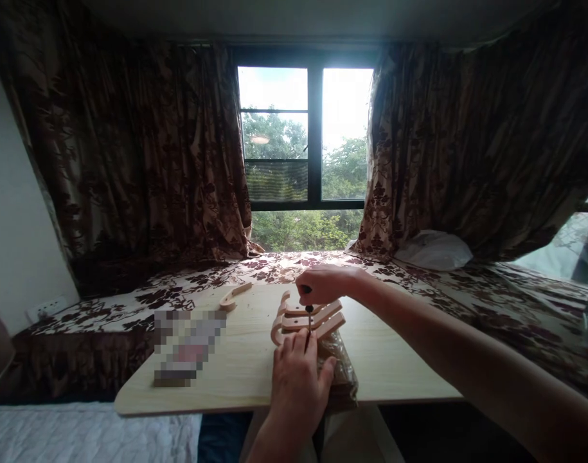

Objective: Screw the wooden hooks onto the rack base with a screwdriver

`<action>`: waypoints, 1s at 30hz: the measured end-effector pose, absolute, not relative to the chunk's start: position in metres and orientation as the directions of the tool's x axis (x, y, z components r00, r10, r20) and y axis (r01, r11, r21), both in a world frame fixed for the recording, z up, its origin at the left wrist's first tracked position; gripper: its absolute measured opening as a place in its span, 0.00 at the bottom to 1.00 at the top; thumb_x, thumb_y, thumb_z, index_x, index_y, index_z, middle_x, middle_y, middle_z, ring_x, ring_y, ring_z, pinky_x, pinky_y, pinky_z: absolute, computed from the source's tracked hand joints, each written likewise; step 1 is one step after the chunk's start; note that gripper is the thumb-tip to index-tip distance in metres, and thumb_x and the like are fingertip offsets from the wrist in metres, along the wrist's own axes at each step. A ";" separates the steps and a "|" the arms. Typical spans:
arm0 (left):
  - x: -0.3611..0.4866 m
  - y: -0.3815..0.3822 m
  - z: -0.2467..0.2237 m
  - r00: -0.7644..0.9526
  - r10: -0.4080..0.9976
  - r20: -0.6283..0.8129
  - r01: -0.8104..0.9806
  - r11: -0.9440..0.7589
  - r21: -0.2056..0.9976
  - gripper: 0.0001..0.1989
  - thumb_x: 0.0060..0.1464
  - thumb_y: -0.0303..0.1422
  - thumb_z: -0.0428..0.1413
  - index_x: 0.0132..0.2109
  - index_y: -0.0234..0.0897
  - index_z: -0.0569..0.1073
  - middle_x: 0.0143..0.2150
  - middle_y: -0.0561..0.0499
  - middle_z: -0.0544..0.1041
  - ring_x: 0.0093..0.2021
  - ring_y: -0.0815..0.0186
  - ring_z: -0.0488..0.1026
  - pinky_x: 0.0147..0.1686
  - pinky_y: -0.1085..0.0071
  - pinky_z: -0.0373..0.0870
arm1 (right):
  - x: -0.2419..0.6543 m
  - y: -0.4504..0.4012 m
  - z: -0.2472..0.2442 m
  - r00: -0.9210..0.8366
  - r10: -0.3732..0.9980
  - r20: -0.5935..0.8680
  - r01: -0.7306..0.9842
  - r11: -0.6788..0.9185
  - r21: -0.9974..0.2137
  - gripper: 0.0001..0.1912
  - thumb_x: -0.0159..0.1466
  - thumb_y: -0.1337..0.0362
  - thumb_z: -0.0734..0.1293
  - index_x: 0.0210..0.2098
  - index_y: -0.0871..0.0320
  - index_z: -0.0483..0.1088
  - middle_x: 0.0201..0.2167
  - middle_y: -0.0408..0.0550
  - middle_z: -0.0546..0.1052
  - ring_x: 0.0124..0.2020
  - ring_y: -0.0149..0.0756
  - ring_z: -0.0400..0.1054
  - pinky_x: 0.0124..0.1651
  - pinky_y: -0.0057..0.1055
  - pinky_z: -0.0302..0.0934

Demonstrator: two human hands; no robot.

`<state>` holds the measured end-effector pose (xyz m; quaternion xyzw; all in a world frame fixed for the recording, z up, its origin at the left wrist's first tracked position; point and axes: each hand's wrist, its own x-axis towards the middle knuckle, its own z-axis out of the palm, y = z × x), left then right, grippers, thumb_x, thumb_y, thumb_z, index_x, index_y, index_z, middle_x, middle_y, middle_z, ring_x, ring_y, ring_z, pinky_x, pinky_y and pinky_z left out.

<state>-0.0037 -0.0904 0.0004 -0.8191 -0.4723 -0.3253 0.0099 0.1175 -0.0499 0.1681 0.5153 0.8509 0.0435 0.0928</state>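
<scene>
My right hand (325, 284) is wrapped round the dark handle of a screwdriver (310, 319), whose thin shaft points straight down at a light wooden piece with curved hooks (294, 322). Against the near side of that piece, my left hand (301, 370) presses with its fingers close together, near the screwdriver's tip. The tip itself is hidden by the left fingers. Beneath the hooked wood lies a block-like bundle wrapped in brownish clear plastic (344, 373). A separate curved wooden hook (234, 296) rests apart, farther left on the table.
All this stands on a pale wooden table (245, 360). On its left side lies an object blurred out by pixels (190, 350). Behind is a ledge with a floral cover (178, 296), a white plastic bag (433, 249), patterned curtains (187, 161) and a window (315, 135).
</scene>
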 end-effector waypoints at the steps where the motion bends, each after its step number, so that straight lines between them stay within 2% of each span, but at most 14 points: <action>1: -0.004 -0.091 0.001 0.343 0.768 0.541 0.780 -0.554 0.292 0.22 0.57 0.38 0.51 0.56 0.34 0.67 0.56 0.45 0.68 0.56 0.55 0.60 0.56 0.57 0.56 | 0.118 -0.050 0.167 -0.437 0.893 -0.108 0.876 0.449 0.176 0.13 0.66 0.59 0.62 0.46 0.60 0.68 0.43 0.49 0.73 0.39 0.36 0.69 0.40 0.38 0.66; 4: -0.004 -0.090 0.003 0.346 0.768 0.539 0.780 -0.555 0.289 0.22 0.57 0.38 0.51 0.56 0.34 0.68 0.56 0.45 0.68 0.56 0.55 0.60 0.56 0.57 0.55 | 0.118 -0.050 0.169 -0.408 0.907 -0.103 0.888 0.420 0.187 0.14 0.66 0.58 0.62 0.46 0.60 0.68 0.43 0.49 0.73 0.39 0.36 0.69 0.40 0.39 0.66; 11: -0.004 -0.092 0.002 0.361 0.770 0.526 0.780 -0.559 0.281 0.22 0.57 0.38 0.51 0.57 0.33 0.67 0.56 0.45 0.68 0.56 0.54 0.60 0.55 0.57 0.56 | 0.113 -0.053 0.174 -0.482 0.866 -0.131 0.859 0.497 0.124 0.13 0.66 0.60 0.63 0.47 0.60 0.68 0.43 0.49 0.72 0.39 0.36 0.69 0.40 0.38 0.66; 17: -0.003 -0.091 0.005 0.364 0.777 0.514 0.785 -0.553 0.281 0.22 0.58 0.38 0.50 0.56 0.32 0.67 0.56 0.44 0.68 0.56 0.54 0.60 0.55 0.57 0.56 | 0.112 -0.048 0.168 -0.365 0.925 -0.105 0.908 0.379 0.179 0.14 0.66 0.59 0.63 0.47 0.61 0.68 0.44 0.50 0.72 0.39 0.36 0.69 0.40 0.38 0.66; 23: -0.004 -0.092 0.004 0.365 0.781 0.506 0.790 -0.548 0.275 0.22 0.58 0.38 0.50 0.57 0.33 0.67 0.57 0.45 0.67 0.56 0.54 0.60 0.56 0.57 0.55 | 0.105 -0.050 0.168 -0.420 0.904 -0.082 0.884 0.428 0.187 0.13 0.66 0.59 0.63 0.47 0.60 0.68 0.45 0.50 0.72 0.40 0.36 0.69 0.41 0.39 0.66; 30: -0.004 -0.092 0.004 0.377 0.775 0.507 0.790 -0.555 0.261 0.23 0.58 0.38 0.50 0.57 0.31 0.66 0.57 0.44 0.67 0.57 0.54 0.59 0.56 0.57 0.55 | 0.107 -0.052 0.167 -0.362 0.931 -0.046 0.907 0.363 0.215 0.14 0.66 0.58 0.63 0.47 0.61 0.68 0.44 0.50 0.72 0.40 0.37 0.69 0.40 0.39 0.66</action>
